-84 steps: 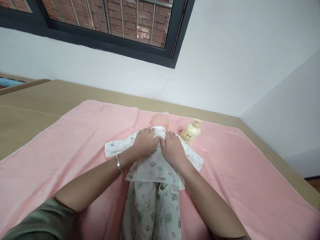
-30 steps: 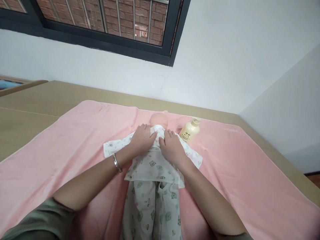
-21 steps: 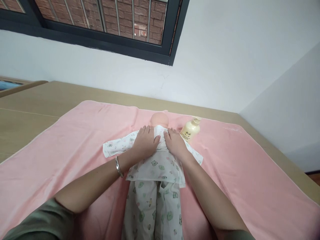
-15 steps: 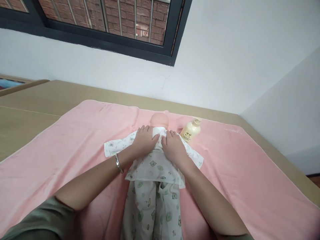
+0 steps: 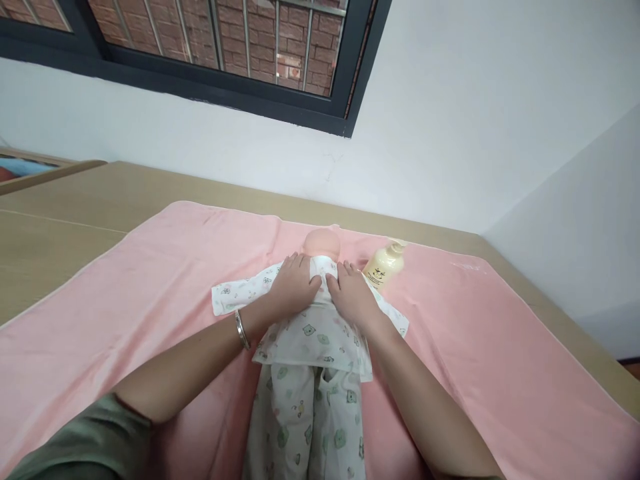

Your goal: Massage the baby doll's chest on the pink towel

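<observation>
A baby doll (image 5: 321, 243) lies on a pink blanket, its bare round head pointing away from me. It wears a white printed top (image 5: 315, 337) with sleeves spread to both sides, and matching trousers (image 5: 295, 420). My left hand (image 5: 295, 283) rests flat on the left of the doll's upper back or chest; which side faces up I cannot tell. On the right of it lies my right hand (image 5: 353, 293), also flat with fingers stretched forward. The two thumbs point toward each other over the top, a small gap between them. Neither hand grasps anything.
A pale yellow pump bottle (image 5: 385, 265) lies tilted on the blanket just beyond my right hand. The pink blanket (image 5: 150, 280) covers much of the wooden surface (image 5: 165, 179). Behind stand a white wall (image 5: 425, 133) and a dark-framed window (image 5: 345, 110) with bars.
The view has shifted slightly, so everything sits a little lower and further right. Both hands stay flat on the doll's top, with hardly any movement.
</observation>
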`<state>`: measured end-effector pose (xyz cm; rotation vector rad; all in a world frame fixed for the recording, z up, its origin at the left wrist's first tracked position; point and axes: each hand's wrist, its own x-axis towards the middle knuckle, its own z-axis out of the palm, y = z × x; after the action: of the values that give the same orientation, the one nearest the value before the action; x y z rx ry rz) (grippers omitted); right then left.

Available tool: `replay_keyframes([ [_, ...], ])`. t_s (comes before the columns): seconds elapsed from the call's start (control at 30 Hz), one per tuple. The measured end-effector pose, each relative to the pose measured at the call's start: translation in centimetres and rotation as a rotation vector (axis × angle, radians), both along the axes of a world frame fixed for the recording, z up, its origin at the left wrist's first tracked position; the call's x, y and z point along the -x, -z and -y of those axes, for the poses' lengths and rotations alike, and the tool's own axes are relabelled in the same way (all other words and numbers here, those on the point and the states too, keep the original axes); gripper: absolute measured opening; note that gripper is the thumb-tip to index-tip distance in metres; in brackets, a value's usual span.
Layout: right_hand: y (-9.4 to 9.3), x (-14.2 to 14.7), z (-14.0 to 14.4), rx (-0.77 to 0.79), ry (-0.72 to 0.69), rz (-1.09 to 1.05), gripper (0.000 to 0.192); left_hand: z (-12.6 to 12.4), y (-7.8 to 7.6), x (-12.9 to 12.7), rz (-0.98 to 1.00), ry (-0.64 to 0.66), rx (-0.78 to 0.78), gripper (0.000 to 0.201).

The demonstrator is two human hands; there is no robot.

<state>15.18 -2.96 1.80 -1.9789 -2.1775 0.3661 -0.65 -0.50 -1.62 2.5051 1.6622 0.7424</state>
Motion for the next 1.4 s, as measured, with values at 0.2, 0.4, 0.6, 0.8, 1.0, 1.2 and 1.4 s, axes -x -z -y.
replay_keyframes([
  [0.2, -0.3, -0.3, -0.2, -0.049, -0.034, -0.026, 0.051, 1.3, -0.2, -0.3, -0.062, -0.027, 0.002, 0.036],
  [0.4, 0.0, -1.6, -1.4, -0.053, -0.087, -0.105, 0.048, 1.5, -0.9, -0.3, -0.096, -0.016, 0.024, 0.040],
  [0.6, 0.1, 0.6, 0.5, -0.111, -0.037, 0.059, 0.056, -0.4, -1.4, 1.0, -0.008, 0.024, 0.187, 0.036],
  [0.8, 0.2, -1.5, -1.5, -0.072, -0.088, -0.131, 0.044, 2.1, -0.1, -0.5, -0.132, -0.041, -0.028, 0.049],
  [1.0, 0.2, -1.2, -1.1, -0.123, -0.105, -0.057, 0.048, 1.2, -0.9, 0.1, -0.094, -0.027, 0.088, 0.045],
  [1.2, -1.0, 0.6, 1.3, -0.090, -0.099, 0.091, 0.055, -0.5, -2.6, 1.4, -0.011, 0.038, 0.314, 0.041],
  [1.4, 0.0, -1.1, -0.8, -0.067, -0.101, -0.079, 0.054, 2.1, -1.5, 0.6, -0.135, 0.124, 0.035, 0.035],
])
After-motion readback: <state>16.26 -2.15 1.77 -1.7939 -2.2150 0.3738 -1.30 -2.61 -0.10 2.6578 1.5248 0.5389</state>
